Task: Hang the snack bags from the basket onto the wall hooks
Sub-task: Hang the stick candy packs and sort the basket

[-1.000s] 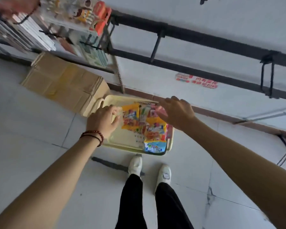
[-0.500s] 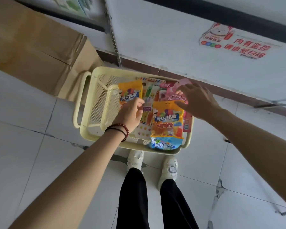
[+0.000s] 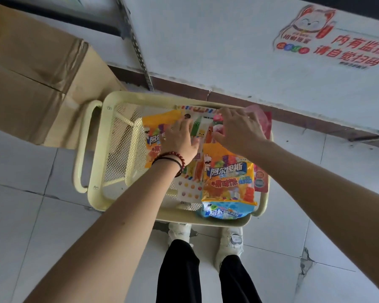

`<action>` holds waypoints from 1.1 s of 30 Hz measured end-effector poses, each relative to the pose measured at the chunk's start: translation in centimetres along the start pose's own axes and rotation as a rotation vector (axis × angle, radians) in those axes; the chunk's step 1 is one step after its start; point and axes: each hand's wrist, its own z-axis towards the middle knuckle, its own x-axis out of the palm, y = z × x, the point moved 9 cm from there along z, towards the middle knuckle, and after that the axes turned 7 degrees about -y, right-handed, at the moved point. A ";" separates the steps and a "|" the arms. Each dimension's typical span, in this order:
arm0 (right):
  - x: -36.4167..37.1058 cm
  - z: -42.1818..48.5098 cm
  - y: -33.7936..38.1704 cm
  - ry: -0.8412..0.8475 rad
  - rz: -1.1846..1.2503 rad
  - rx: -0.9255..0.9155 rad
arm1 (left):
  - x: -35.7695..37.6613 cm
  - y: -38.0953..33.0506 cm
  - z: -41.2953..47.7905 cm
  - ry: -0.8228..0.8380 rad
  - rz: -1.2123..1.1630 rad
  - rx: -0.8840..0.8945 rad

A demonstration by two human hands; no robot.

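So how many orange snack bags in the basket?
2. Left orange bag lies under the left hand; right orange bag lies front right in the basket. Others may be hidden underneath.

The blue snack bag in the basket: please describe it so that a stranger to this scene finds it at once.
Find the pale yellow mesh basket on the tiled floor by the wall. At its near rim, just beyond the person's white shoes, the blue snack bag peeks out from under a large orange bag. It is the only blue bag there.
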 end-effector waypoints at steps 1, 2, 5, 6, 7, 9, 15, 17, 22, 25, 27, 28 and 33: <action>0.3 0.3 -0.1 0.012 0.000 0.036 | 0.0 0.6 0.2 0.022 0.080 -0.012; 0.7 0.7 -0.2 0.031 0.013 0.082 | -0.2 0.9 0.3 0.034 0.135 -0.011; 1.9 1.3 0.0 0.068 0.134 0.250 | -1.8 0.4 0.5 -0.056 0.176 0.089; 2.0 1.4 0.2 0.049 0.184 0.285 | -2.5 0.1 0.7 -0.110 0.156 0.143; 2.0 1.4 0.4 0.022 0.238 0.301 | -3.1 -0.2 0.7 -0.156 0.133 0.195; 1.9 1.1 1.1 -0.009 0.343 0.266 | -3.6 -0.5 0.9 -0.177 0.132 0.277; 3.4 -1.6 1.8 0.064 0.254 0.196 | -1.8 2.3 0.0 0.081 0.356 0.185; 3.0 -2.3 0.4 -0.021 0.240 0.272 | -1.7 3.0 -0.8 0.073 0.405 0.194; 3.1 -2.5 -1.4 -0.083 0.317 0.276 | -1.7 3.2 -0.8 0.043 0.454 0.239; 2.8 -2.6 -1.1 -0.100 0.259 0.221 | -2.6 3.1 -1.0 -0.028 0.350 0.207; 2.6 -2.9 -0.7 -0.106 0.231 0.193 | -3.4 3.5 -1.4 -0.089 0.293 0.164; 2.6 -3.0 -0.6 -0.106 0.222 0.178 | -3.9 3.7 -1.6 -0.115 0.285 0.150; 1.6 -3.9 -0.7 -0.160 0.148 0.141 | -6.9 4.3 -2.2 -0.215 0.265 0.160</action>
